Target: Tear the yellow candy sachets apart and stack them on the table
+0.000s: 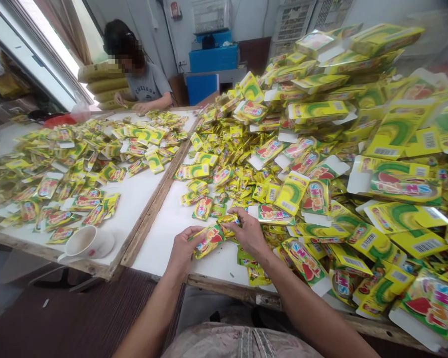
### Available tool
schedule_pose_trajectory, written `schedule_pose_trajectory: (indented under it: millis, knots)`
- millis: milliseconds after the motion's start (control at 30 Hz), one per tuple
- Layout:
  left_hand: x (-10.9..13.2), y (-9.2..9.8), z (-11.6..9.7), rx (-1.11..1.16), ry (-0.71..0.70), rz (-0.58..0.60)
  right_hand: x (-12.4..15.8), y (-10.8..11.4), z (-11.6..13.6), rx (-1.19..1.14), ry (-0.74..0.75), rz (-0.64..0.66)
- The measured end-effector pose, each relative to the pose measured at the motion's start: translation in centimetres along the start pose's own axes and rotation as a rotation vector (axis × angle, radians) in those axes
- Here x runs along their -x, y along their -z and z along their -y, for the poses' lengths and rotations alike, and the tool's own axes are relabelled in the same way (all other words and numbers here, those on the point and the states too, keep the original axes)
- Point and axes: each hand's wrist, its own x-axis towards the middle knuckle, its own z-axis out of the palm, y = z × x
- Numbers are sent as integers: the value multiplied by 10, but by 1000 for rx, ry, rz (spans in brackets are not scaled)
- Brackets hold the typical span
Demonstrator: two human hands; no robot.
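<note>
A small yellow and green carton [210, 241] with colourful lettering is held over the near edge of the right tabletop [153, 248], to the right of its near left corner. The fingers of the left hand [181, 246] are closed narrowly around the carton's left end. The fingers of the right hand [249, 232] pinch 1 shiny yellow packet [229, 225] at the carton's other end; whether part of it is already inside cannot be told. If the packet meets the opening at a slant, it could catch on a flap and crease the card; too firm a squeeze from the left could narrow the opening.

Beyond the hands lie loose packets [242, 179], and a few green packets [257, 275] lie beside the right forearm at the near edge, where a sleeve-height sweep of the arm could push them off. A tall heap of cartons [395, 184] fills the right side up to the near edge; loosely stacked, it could slide if bumped.

On the left tabletop [134, 191], a white cup [82, 242] stands by the near right corner, where a knock could tip it. Another person [145, 87] sits at the far edge, behind more cartons [78, 159].
</note>
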Motion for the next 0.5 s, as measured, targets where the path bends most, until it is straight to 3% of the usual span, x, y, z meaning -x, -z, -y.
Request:
schedule_pose_trajectory:
  millis: [100,233,400,500]
  knots:
    - [1,-1,-1,58,40,-19,2,0,2,28,25,33]
    - [0,2,1,-60,-61,24,4,-1,5,52,-4,50]
    - [-3,5,3,-141,-91,76,2,-3,3,-235,-135,104]
    - [-3,2,1,-45,-37,50,1,-1,1,-325,-86,93]
